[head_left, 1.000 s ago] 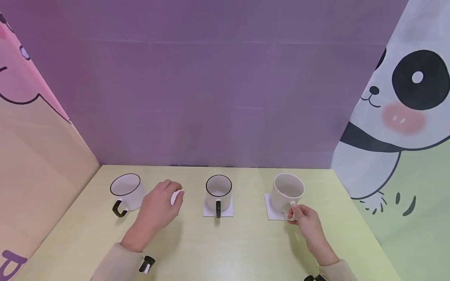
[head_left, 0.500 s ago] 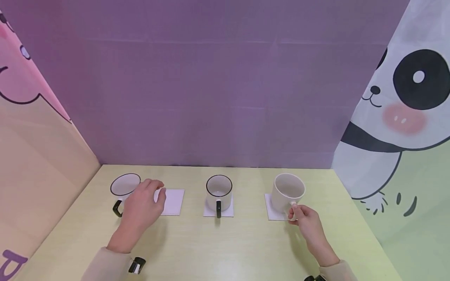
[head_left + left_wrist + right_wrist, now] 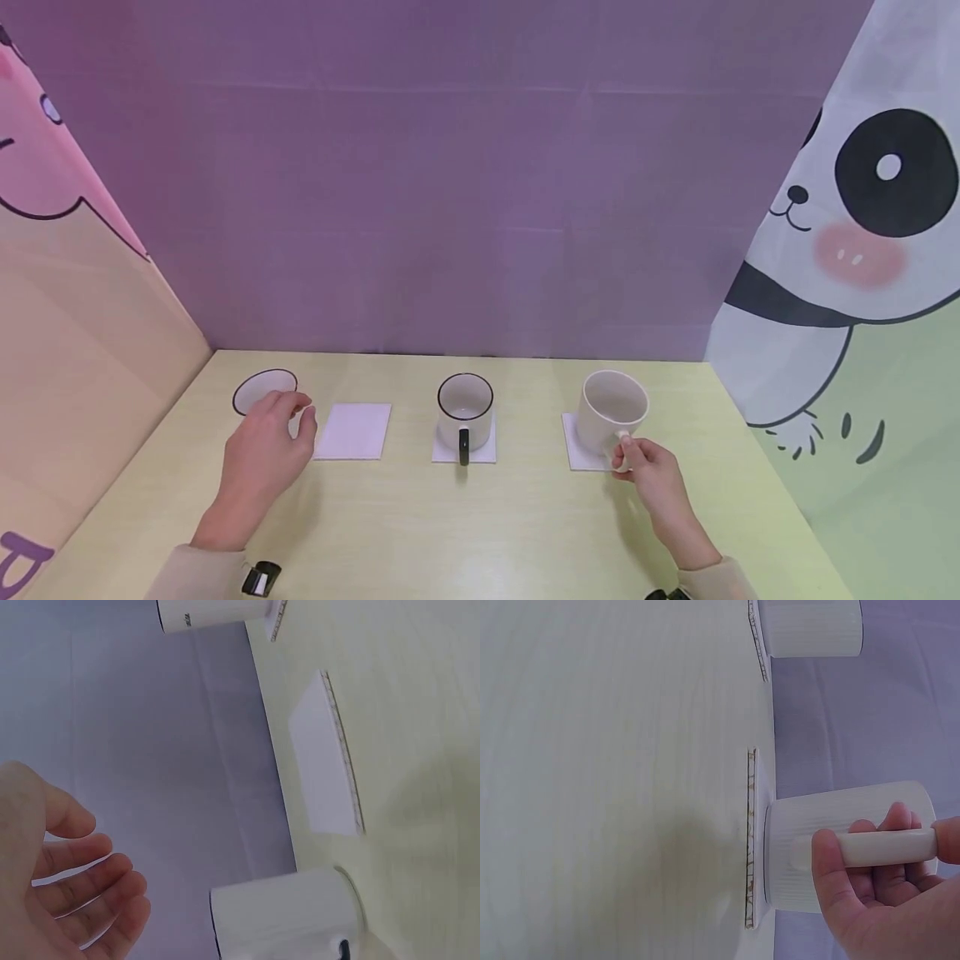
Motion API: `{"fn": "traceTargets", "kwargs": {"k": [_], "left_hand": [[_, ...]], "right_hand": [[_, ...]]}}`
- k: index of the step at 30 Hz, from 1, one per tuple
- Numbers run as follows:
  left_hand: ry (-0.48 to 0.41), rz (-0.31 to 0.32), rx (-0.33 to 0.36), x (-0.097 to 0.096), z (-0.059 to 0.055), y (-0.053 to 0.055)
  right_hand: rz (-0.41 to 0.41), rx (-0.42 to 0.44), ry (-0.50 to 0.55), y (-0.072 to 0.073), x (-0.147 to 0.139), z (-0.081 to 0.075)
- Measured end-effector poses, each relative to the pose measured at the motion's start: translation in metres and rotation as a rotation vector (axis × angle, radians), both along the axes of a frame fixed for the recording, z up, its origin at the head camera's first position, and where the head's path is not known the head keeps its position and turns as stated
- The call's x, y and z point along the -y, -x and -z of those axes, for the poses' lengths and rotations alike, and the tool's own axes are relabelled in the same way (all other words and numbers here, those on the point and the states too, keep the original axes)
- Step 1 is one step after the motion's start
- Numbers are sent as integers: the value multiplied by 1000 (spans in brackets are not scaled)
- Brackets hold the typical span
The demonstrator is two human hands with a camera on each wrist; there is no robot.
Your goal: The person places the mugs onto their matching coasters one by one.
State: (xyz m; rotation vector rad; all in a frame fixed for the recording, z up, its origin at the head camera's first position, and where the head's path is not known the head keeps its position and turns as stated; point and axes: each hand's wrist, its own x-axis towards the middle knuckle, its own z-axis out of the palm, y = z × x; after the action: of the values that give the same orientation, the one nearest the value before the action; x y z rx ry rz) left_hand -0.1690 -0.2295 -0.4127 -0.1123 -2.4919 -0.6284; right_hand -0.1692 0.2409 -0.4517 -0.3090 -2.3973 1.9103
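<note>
At the right, my right hand [image 3: 658, 479] holds the handle [image 3: 885, 847] of a plain white mug [image 3: 600, 425], its fingers curled round it. That mug stands upright on a white square coaster [image 3: 581, 461]. Over on the left, my left hand [image 3: 262, 450] hovers in front of a black-rimmed white mug [image 3: 258, 387], hiding much of its body and its handle in the head view. The left wrist view shows the loosely bent left fingers apart from this mug [image 3: 285, 915], which stands on the table.
A bare white coaster [image 3: 354, 432] lies right of the left mug. Farther along, another black-rimmed mug [image 3: 455, 429] with a black handle stands on a coaster [image 3: 487, 454]. A purple backdrop [image 3: 465, 183] rises behind the pale table [image 3: 450, 533], with printed sheets at both sides.
My left hand has moved left from over the bare coaster to in front of the left mug, uncovering the coaster. The right hand stays on its mug handle.
</note>
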Motion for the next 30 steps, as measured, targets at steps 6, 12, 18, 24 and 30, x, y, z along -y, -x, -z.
{"fn": "traceTargets", "kwargs": {"k": [6, 12, 18, 24, 30], "left_hand": [[-13, -47, -4, 17, 9, -2], [-45, -120, 7, 32, 12, -4], [-75, -166, 34, 46, 13, -2], [-89, -196, 81, 60, 16, -2], [-95, -230, 154, 67, 23, -3]], "right_hand": [[-6, 13, -9, -2, 0, 0], [1, 12, -21, -1, 0, 1], [0, 9, -17, 1, 0, 2], [-4, 9, -13, 0, 0, 2], [-4, 7, -17, 0, 0, 2]]}}
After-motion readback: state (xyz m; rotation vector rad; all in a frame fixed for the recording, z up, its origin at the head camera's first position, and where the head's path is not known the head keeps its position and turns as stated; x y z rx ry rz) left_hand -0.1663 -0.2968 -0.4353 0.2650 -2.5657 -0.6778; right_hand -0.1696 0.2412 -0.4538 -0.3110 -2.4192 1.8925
